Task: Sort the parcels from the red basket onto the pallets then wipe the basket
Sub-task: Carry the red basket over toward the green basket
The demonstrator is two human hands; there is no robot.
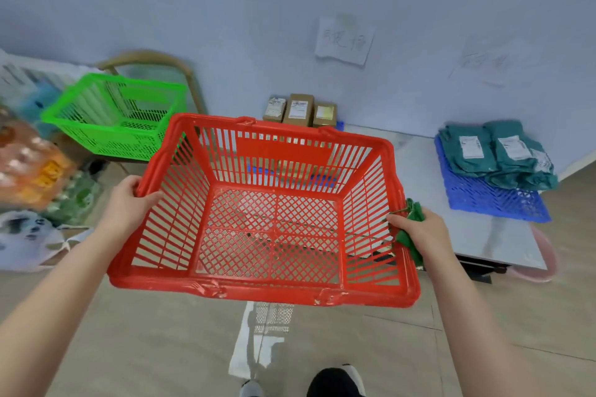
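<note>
A green basket (116,116) sits far left. The left hand (129,200) curls round the red basket's (258,287) left rim, holding it off the floor, and nothing lies in it. Boxes (301,109) stand by the far wall. The right hand (416,235) clutches a cloth (414,213) against the right rim. Bags (496,155) are stacked on the right pallet (493,200). Sorting looks finished, with only the wiping left.
</note>
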